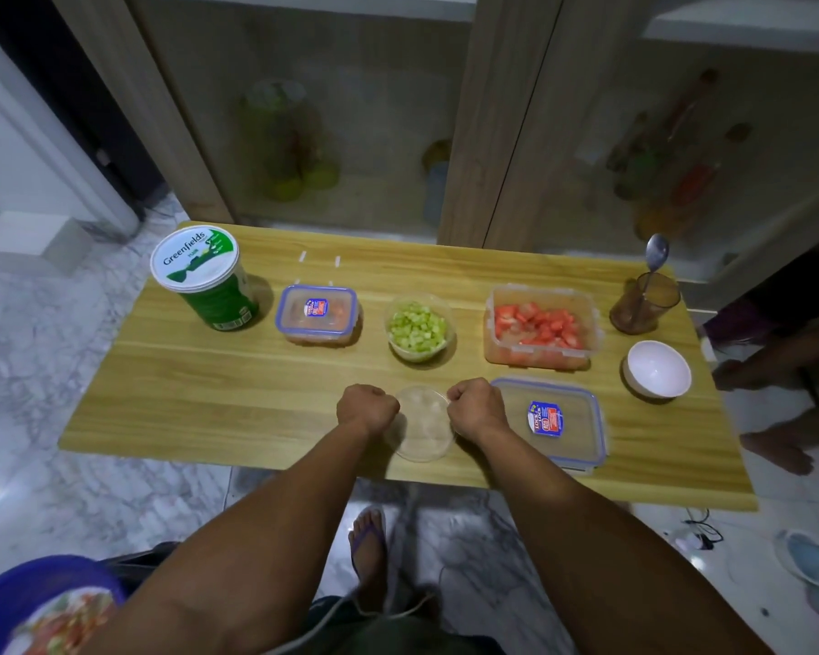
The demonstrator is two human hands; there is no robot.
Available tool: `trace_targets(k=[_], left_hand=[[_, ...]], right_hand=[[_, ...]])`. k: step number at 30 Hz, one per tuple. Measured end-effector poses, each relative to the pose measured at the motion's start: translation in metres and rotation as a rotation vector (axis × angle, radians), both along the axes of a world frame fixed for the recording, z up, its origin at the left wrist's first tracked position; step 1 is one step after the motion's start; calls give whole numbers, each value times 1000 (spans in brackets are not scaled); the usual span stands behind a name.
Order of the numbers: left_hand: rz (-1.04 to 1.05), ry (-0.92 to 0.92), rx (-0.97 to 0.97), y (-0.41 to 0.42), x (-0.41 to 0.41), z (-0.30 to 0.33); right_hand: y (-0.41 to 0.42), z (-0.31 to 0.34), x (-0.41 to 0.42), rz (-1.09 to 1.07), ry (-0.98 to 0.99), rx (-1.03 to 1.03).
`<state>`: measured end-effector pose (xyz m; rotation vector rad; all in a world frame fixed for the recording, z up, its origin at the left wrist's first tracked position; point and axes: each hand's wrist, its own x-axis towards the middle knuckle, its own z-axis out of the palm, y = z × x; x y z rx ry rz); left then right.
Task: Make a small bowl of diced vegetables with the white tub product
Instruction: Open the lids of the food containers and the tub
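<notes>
A round clear lid (422,423) lies flat near the table's front edge, between my two hands. My left hand (367,408) and my right hand (476,406) each pinch its rim, fingers closed. Behind it stands a clear cup of diced green vegetable (418,329), uncovered. To the right is an open box of diced red pieces (540,326). A white and green Greenfields tub (204,278) stands lidded at the far left. A small white bowl (658,368) sits empty at the right.
A small lidded box (318,314) stands beside the tub. A large blue-rimmed lid (552,420) lies right of my hands. A brown cup with a spoon (644,302) is at the back right. Another person's feet (776,446) are beside the wooden table (209,394).
</notes>
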<state>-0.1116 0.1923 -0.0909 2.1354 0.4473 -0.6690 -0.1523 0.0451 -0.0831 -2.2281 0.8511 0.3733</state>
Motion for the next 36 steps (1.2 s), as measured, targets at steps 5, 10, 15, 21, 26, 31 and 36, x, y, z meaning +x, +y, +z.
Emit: trace_targets(k=[5, 10, 15, 21, 26, 31, 36], left_hand=[[26, -28, -39, 4, -2, 5], [97, -70, -15, 28, 8, 22], [162, -99, 22, 63, 30, 32], [205, -107, 32, 98, 77, 35], [211, -129, 60, 118, 121, 28], [185, -140, 32, 125, 159, 20], [121, -124, -5, 123, 185, 8]], right_hand=[[6, 9, 0, 17, -14, -37], [27, 25, 18, 50, -63, -23], [60, 35, 48, 99, -111, 49], [92, 33, 100, 142, -128, 52], [112, 24, 141, 104, -126, 10], [116, 17, 172, 59, -58, -46], [119, 12, 196, 76, 23, -77]])
